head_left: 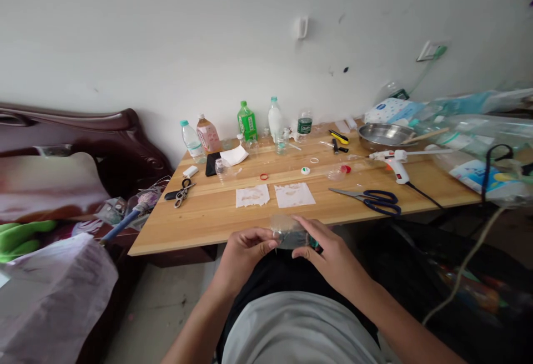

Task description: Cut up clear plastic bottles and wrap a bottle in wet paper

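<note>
Over the table's front edge, my two hands hold a clear plastic bottle piece (287,232) between them. My left hand (252,247) pinches its left side with thumb and fingers. The fingers and thumb of my right hand (327,244) curve around its right end, where a bit of green shows. Its exact cut shape is hard to make out. Just beyond it on the table lie two torn pieces of white paper (252,196) with brownish marks. Blue-handled scissors (377,200) rest to the right of the papers.
The wooden table (200,225) carries a hot glue gun (393,164), a metal bowl (385,135), a yellow utility knife (338,136) and small scissors (182,192). Several bottles, including a green bottle (247,121), line the wall. Plastic bottles and bags crowd the right end. A bed (75,131) stands left.
</note>
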